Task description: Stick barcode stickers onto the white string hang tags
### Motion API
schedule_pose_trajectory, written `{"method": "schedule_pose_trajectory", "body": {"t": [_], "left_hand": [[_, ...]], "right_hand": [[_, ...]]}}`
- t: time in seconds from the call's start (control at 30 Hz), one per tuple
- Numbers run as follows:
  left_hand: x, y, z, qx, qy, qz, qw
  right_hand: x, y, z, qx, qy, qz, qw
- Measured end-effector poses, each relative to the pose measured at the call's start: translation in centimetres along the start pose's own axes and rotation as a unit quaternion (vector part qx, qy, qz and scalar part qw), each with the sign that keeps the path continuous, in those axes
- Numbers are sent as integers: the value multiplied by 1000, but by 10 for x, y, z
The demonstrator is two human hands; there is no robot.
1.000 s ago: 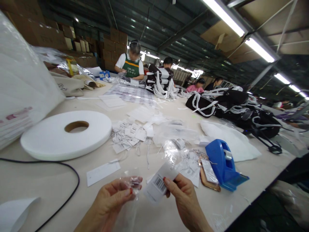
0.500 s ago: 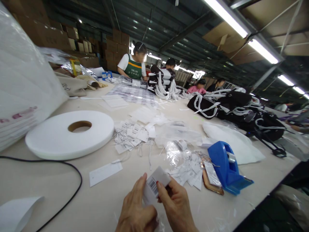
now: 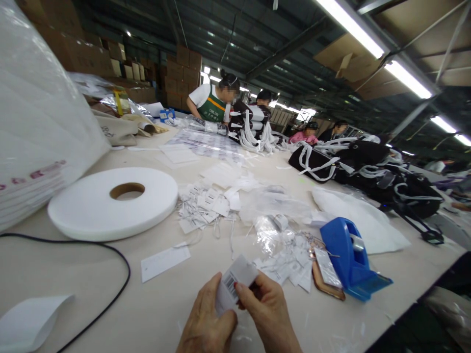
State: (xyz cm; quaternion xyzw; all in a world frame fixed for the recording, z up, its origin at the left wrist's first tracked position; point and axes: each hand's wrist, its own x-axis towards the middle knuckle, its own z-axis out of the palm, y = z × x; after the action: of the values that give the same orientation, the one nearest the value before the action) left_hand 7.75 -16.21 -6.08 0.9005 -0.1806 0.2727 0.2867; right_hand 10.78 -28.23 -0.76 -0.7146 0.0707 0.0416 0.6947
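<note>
Between my two hands is a small white barcode label (image 3: 235,279), tilted above the near part of the table. My left hand (image 3: 208,318) grips its left and lower edge, the thumb bent inward. On the right side my right hand (image 3: 267,306) pinches it, thumb lying over the printed face by the barcode; its other fingers are tucked behind, mostly hidden. Just beyond the hands lies a pile of white tags (image 3: 287,260). A larger white tag with a string (image 3: 165,262) rests to the left, and another heap of stringed tags (image 3: 204,203) sits farther back.
A big white tape roll (image 3: 84,211) lies left, near a black cable (image 3: 125,264). At right stand a blue tape dispenser (image 3: 344,255) and a phone-like case (image 3: 327,274). Black bags with white straps (image 3: 368,162) fill the back right. A co-worker in a green apron (image 3: 213,105) leans over the table.
The label stays in both hands, with the grip almost the same. The co-worker in the apron has leaned farther right and down. The view has shifted slightly.
</note>
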Motion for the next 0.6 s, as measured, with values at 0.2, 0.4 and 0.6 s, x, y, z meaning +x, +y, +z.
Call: {"method": "schedule_pose_trajectory", "body": {"t": [0.2,0.4,0.6], "left_hand": [[-3,3,-1,-94,-11,-57,994],[23,-3,-38,-336,-148,-299,881],[34,-3,-54,-385,-137,-327,852]], "right_hand": [[-5,7,3,80,-1,17,997],[-1,-17,-21,112,71,-14,991],[-8,-21,-33,182,137,-57,972]]}}
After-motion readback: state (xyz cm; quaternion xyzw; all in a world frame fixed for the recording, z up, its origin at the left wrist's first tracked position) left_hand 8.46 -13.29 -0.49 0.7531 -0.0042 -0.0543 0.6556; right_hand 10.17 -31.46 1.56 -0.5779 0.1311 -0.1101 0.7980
